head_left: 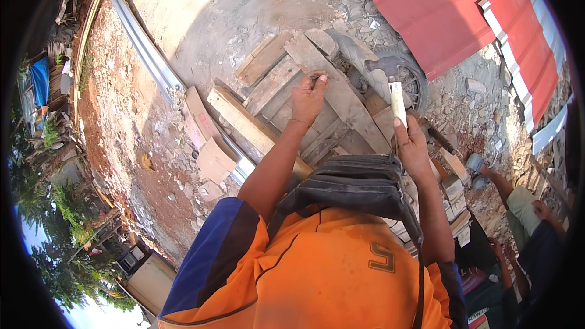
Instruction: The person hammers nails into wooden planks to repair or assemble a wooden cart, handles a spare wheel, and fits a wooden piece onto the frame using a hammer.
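My right hand (412, 149) is closed around the pale handle of a hammer (398, 103), its grey head up beside a wheel. My left hand (308, 99) is raised over a panel of rough wooden planks (329, 88). Its thumb and fingers are drawn together; whatever may be between them is too small to make out. A thicker timber (244, 123) runs along the left side of the planks. Against my front hangs a black bag (347, 186) on a strap, below both hands.
A spoked wheel (409, 82) stands right of the planks. Red metal sheets (432, 12) lie far right, a long metal channel (143, 39) and flattened cardboard (213, 157) left. People sit at the lower right, one with a bare foot (481, 167) showing. Rubble (475, 85) covers the ground.
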`<state>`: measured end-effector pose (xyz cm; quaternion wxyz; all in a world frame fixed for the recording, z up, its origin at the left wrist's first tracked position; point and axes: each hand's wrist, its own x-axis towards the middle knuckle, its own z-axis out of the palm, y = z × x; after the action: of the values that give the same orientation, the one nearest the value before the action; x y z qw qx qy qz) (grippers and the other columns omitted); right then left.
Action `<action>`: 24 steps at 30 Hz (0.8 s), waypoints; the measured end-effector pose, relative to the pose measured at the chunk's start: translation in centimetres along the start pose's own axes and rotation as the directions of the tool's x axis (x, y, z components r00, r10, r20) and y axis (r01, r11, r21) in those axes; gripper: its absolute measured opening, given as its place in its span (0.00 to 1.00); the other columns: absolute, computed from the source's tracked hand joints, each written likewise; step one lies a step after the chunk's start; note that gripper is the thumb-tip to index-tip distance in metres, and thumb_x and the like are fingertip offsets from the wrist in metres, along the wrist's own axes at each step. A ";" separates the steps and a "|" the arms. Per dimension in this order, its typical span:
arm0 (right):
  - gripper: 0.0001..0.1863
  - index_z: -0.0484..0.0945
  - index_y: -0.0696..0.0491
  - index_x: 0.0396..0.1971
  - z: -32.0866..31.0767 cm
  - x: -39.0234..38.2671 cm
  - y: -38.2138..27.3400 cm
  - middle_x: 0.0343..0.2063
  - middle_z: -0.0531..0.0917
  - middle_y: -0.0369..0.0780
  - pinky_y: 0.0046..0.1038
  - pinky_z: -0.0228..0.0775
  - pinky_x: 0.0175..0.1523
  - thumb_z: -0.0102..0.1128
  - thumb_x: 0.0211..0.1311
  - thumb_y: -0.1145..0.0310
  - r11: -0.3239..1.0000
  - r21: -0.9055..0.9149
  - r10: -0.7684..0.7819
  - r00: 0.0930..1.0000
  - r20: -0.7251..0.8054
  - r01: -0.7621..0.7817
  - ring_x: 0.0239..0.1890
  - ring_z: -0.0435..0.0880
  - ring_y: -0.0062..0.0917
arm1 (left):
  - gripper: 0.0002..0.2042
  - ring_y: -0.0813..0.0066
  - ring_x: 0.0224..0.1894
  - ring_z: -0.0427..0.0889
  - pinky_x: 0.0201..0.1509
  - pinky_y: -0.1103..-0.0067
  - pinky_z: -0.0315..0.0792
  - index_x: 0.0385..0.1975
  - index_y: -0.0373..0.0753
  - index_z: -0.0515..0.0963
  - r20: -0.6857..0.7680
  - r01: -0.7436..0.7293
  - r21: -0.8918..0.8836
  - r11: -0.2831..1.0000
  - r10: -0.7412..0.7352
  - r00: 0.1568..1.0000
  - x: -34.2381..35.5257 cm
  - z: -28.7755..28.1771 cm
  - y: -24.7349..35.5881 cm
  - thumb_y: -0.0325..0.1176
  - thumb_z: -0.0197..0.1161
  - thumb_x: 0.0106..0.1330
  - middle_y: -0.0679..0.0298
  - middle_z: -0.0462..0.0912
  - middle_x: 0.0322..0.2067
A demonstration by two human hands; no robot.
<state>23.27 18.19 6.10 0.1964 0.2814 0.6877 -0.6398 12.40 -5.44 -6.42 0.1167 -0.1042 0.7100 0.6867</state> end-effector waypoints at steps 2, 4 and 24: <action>0.15 0.70 0.53 0.37 0.0 0.3 0.5 0.16 0.67 0.30 0.20 0.59 0.21 0.51 0.75 0.55 1.000 0.018 -0.010 1.000 0.008 0.010 0.15 0.66 0.12 | 0.08 0.75 0.43 0.84 0.49 0.78 0.80 0.45 0.32 0.78 -0.022 -0.015 -0.028 0.999 0.015 1.000 -0.2 0.3 -0.2 0.27 0.60 0.71 0.62 0.84 0.39; 0.16 0.70 0.53 0.39 0.0 0.4 0.3 0.14 0.67 0.31 0.21 0.59 0.17 0.52 0.74 0.54 0.999 0.039 -0.017 1.000 0.015 0.017 0.12 0.67 0.14 | 0.08 0.77 0.42 0.84 0.48 0.79 0.79 0.45 0.32 0.78 -0.036 -0.020 0.037 0.999 0.021 0.999 -0.4 0.4 -0.6 0.27 0.60 0.71 0.62 0.84 0.39; 0.18 0.71 0.56 0.42 -0.7 0.4 0.6 0.16 0.72 0.37 0.29 0.66 0.21 0.53 0.73 0.55 0.987 -0.160 -0.022 0.999 0.027 0.027 0.14 0.72 0.22 | 0.09 0.83 0.35 0.81 0.40 0.82 0.75 0.43 0.33 0.80 0.031 -0.104 0.404 0.909 0.100 0.995 -0.6 0.2 0.3 0.31 0.62 0.70 0.66 0.85 0.32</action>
<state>23.41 18.94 5.45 0.2194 0.2479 0.7379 -0.5882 12.90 -5.19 -6.00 0.1032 -0.0375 0.8405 0.5306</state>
